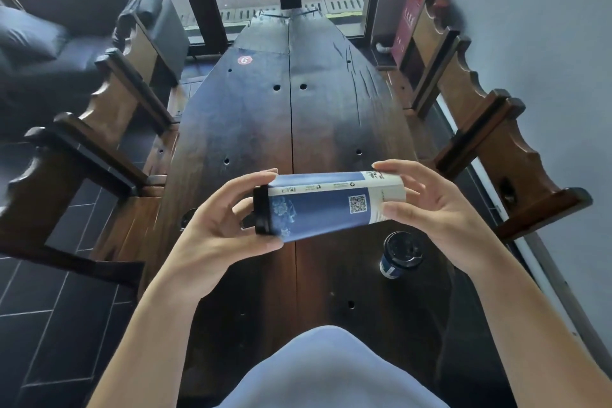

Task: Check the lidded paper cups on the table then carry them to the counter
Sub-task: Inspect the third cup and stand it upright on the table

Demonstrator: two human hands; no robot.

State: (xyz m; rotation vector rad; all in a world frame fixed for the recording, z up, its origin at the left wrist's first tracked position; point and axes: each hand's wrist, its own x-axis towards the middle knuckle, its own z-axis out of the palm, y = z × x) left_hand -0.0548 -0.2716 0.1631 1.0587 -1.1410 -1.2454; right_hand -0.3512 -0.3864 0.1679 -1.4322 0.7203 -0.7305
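Observation:
A tall blue-and-white paper cup (326, 204) with a black lid lies sideways in the air above the dark wooden table (251, 129). My left hand (212, 238) grips its lidded end on the left. My right hand (433, 212) holds its white bottom end on the right. A QR code on the cup faces me. A second lidded cup (399, 253), blue with a black lid, stands upright on the table below my right hand, apart from it.
Carved wooden chairs flank the table, one on the left (99, 149) and one on the right (496, 142). A red number sticker (245, 60) sits at the table's far end by the glass door. A grey wall (546, 43) runs along the right.

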